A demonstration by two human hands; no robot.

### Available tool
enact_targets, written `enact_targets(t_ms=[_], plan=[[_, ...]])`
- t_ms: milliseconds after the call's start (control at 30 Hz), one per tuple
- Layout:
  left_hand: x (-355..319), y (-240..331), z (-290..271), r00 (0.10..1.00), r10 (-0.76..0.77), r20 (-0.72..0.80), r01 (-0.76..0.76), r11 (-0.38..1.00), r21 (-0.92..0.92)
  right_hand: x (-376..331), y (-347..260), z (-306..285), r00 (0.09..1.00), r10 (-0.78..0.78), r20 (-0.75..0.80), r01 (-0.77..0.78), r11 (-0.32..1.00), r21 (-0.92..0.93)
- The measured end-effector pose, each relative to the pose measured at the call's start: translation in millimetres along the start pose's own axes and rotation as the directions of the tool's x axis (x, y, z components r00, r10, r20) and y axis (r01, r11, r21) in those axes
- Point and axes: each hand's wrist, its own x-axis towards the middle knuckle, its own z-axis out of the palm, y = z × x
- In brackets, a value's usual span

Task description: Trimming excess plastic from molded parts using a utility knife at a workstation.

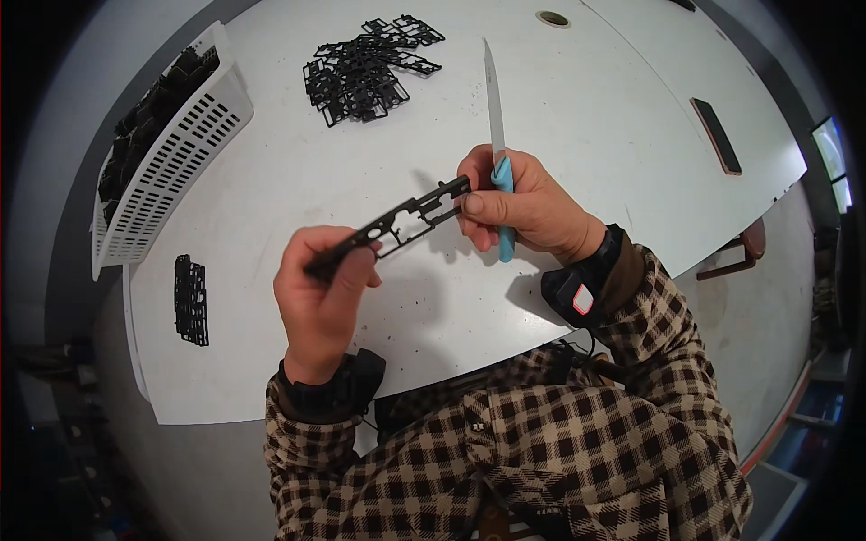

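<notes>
A black plastic frame part (406, 215) with cut-out openings is held up over the white table, slanting from lower left to upper right. My left hand (317, 293) is closed round its lower end. The thumb and fingers of my right hand (528, 206) pinch its upper end. That same right hand also grips a knife (505, 212) by its light blue handle, the blade pointing up and away from me. Small dark crumbs lie on the table below the part.
A heap of similar black frames (361, 77) lies at the far middle. A white slotted basket (180, 149) with black parts stands at the left. Nearer me lies a small black stack (190, 302). A tape roll (553, 19) and a phone (716, 136) rest at the far side and right.
</notes>
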Motion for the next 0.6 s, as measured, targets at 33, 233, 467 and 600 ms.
enact_targets(t_ms=[33, 233, 467, 600], plan=[[2, -2, 0, 0.995, -0.070, -0.076, 0.067, 0.997, -0.039, 0, -1, 1, 1.000, 0.009, 0.000, -0.009, 1.000, -0.005], [13, -4, 20, 0.854, -0.117, -0.506, 0.052, 0.989, -0.142, -4, 5, 20, 0.996, -0.081, -0.040, 0.075, 0.989, -0.126], [2, -6, 22, 0.964, -0.259, -0.063, 0.248, 0.959, -0.140, 7, 34, 40, 0.898, -0.435, -0.069, 0.204, 0.550, -0.810], [5, -10, 17, 0.963, -0.258, -0.084, 0.249, 0.963, -0.107, 16, 47, 43, 0.795, -0.589, 0.142, 0.445, 0.408, -0.797]])
